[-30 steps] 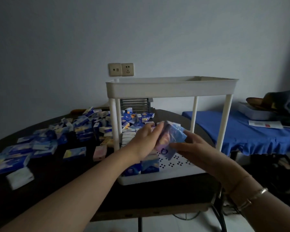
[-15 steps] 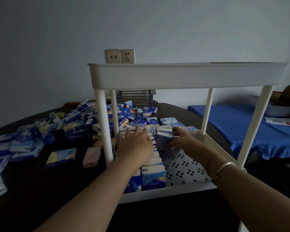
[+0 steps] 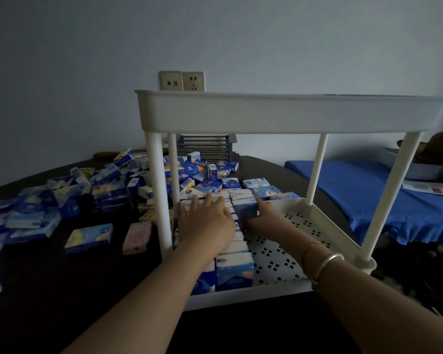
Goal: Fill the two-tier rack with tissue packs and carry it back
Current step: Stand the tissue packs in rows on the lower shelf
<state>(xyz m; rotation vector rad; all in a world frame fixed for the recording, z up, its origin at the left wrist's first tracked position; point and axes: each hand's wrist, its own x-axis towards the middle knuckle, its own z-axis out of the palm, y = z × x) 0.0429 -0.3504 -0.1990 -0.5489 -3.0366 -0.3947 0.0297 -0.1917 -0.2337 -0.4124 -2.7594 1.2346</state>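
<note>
Because the dark round worktop [image 3: 62, 290] holds a loose heap of blue-and-white tissue packs [image 3: 108, 190] at far left, the white plastic two-tier rack [image 3: 279, 116] stands just beside it, within easy reach. Its perforated lower tier [image 3: 287, 261] carries an upright row of packs [image 3: 234, 272] along its left side. The left hand [image 3: 205, 223], fingers spread flat, presses that row, apparently steadying it, while the right hand [image 3: 262, 213] pinches a blue tissue pack [image 3: 244, 209] against the row's far end.

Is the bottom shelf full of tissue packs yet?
Not yet. Packs fill only the left side of the bottom shelf; its dotted floor on the right is bare.
</note>
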